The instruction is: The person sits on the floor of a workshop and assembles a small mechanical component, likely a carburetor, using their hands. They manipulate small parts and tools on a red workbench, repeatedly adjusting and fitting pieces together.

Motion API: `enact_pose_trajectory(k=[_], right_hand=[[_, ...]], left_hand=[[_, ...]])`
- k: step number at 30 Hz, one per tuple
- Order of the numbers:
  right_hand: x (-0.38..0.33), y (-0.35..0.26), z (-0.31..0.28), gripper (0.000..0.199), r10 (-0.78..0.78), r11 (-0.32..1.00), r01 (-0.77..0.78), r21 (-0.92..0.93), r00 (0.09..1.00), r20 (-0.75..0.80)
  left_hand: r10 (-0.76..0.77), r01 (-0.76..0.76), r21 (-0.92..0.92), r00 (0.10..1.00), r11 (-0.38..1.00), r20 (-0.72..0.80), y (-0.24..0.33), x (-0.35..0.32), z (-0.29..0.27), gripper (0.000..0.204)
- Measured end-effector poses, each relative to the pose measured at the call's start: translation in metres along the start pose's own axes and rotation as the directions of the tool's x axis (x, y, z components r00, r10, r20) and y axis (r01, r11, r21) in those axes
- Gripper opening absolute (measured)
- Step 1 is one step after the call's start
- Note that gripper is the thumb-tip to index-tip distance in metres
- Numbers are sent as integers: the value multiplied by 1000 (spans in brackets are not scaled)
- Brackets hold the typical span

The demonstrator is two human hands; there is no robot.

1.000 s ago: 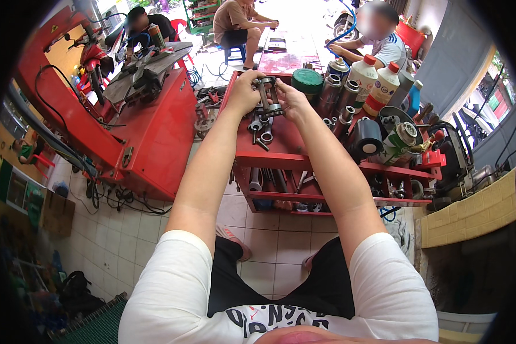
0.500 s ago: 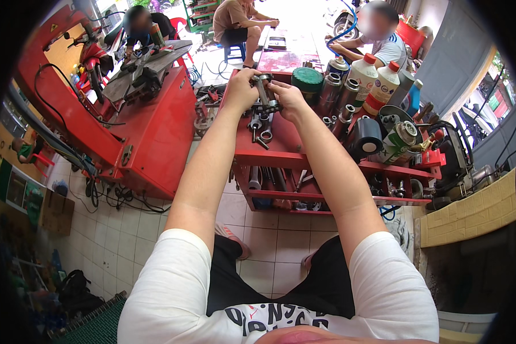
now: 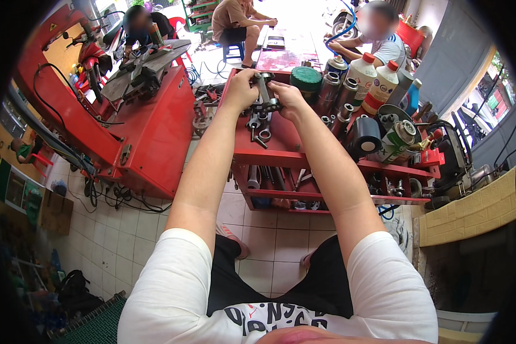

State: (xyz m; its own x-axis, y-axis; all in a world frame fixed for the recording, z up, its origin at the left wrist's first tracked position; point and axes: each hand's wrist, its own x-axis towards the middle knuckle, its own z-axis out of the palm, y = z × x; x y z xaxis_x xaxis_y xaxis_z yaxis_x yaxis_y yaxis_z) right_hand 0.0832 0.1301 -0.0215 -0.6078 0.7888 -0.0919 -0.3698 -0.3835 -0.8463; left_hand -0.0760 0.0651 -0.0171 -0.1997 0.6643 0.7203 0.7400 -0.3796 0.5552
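Observation:
Both my arms reach forward over a red tool cart (image 3: 272, 156). My left hand (image 3: 239, 90) and my right hand (image 3: 288, 98) together grip a dark grey metal part (image 3: 265, 92), a tube-like piece held upright above the cart's top tray. Just below the part, several loose wrenches (image 3: 259, 129) lie on the tray. My fingers hide much of the part.
Spray cans and white bottles with red caps (image 3: 366, 77), a green tin (image 3: 305, 78) and a black roll (image 3: 363, 137) crowd the cart's right side. A red machine (image 3: 140, 135) stands at left. Three other people sit beyond the cart. White floor tiles lie below.
Both hands have stayed on the metal part above the tray, shifting only slightly. The view has moved a little.

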Motion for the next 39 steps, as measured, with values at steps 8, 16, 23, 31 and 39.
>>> enact_pose_trajectory(k=[8,16,23,31,39], right_hand=[[5,1,-5,37,-20,998,19,52,1000,11],[3,0,-5,38,-8,999,8,34,1000,12],[4,0,-5,36,-10,999,9,40,1000,22],[3,0,-3,34,5,998,-7,55,1000,21],[3,0,-4,33,2,999,-2,50,1000,2]], left_hand=[[-58,58,-32,998,998,3,7,0,2,25],[5,-4,61,1000,998,-12,10,-1,1,25],[-3,3,103,1000,995,-1,17,-1,0,32],[-21,22,45,1000,999,-15,17,-1,0,31],[12,-12,44,1000,999,-11,17,-1,1,29]])
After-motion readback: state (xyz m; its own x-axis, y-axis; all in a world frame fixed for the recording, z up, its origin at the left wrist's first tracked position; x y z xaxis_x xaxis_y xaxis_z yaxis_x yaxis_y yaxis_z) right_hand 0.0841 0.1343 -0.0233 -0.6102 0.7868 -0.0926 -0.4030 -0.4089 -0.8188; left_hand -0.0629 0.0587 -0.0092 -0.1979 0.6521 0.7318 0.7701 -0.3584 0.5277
